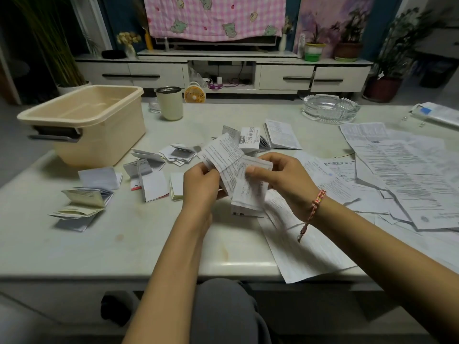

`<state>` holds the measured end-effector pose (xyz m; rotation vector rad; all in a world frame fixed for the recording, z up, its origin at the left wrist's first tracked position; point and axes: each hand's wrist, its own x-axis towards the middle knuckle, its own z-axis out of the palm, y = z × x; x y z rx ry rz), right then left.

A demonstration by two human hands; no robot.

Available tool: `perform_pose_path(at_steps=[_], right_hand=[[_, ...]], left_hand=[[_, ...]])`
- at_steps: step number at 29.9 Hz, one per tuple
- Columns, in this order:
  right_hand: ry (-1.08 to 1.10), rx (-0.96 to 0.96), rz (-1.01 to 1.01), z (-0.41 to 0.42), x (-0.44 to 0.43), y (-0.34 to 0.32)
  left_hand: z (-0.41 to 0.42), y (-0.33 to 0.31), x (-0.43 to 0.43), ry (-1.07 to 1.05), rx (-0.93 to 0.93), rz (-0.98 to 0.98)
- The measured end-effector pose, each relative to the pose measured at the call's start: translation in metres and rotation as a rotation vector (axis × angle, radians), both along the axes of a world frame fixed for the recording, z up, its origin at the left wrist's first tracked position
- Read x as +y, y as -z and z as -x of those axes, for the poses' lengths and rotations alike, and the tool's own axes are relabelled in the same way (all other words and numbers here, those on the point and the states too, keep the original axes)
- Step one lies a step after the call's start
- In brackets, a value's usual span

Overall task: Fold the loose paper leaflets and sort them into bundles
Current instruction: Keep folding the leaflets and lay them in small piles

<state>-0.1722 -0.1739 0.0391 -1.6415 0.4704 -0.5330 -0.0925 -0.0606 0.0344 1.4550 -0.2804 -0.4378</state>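
Partway: left hand (201,184) and right hand (283,182) pinch a half-folded leaflet (231,160), bundles (84,197) lie toward the left edge of the table (149,244), and flat sheets (402,170) wait along its right.

One head-worn camera looks forward and down, close over the table (124,244), toward a far cabinet (159,73).

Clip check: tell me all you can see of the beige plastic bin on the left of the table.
The bin is beige, smooth plastic by its look, rectangular with rounded corners and a broad rolled rim. A dark grey handle sits on its near end wall. It has no lid on and stands upright on the table at the far left; the inside that shows is bare. Just in front, folded leaflets lie apart from it, and a cup stands apart to its right.
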Motion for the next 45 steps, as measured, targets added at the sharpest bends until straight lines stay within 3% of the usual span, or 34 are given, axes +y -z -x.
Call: perform_pose_path(at_steps=[4, 9, 12, 15, 21, 29, 32, 36, 39, 45], right_hand=[[0.013, -0.013, 0.005, 0.000, -0.002, 0.000], [0.099, -0.041, -0.005, 0.001, -0.001, 0.002], [0.118, -0.054, -0.036, 0.001, 0.000, 0.005], [0.088, -0.049, -0.119, 0.001, -0.004, 0.002], [0.076, -0.043, -0.172, 0.002, -0.005, 0.002], [0.069, -0.084, 0.016, 0.009, -0.004, -0.002], [0.067, -0.143, -0.169, 0.011, -0.003, -0.008], [0.002, -0.182, -0.311, 0.009, 0.009, -0.010], [0.171, -0.258, -0.373, 0.004, 0.021, -0.005], [0.442, -0.365, -0.265, -0.005, 0.023, 0.002]], left_hand=[[0.003, 0.000, 0.001, 0.119, -0.026, -0.030], [0.002, -0.002, -0.003, 0.051, -0.016, 0.091], [0.001, 0.000, -0.001, 0.125, -0.233, 0.117], [0.001, 0.004, -0.003, 0.172, -0.401, 0.022], [0.000, 0.003, 0.000, 0.148, -0.467, 0.006], [-0.006, 0.011, -0.002, 0.005, -0.664, -0.296], [-0.003, 0.008, -0.003, -0.042, -0.582, -0.181], [0.010, 0.002, -0.007, 0.125, -0.159, 0.048], [0.021, -0.005, -0.012, 0.227, 0.082, 0.170], [0.029, -0.009, -0.017, 0.145, 0.150, 0.230]])
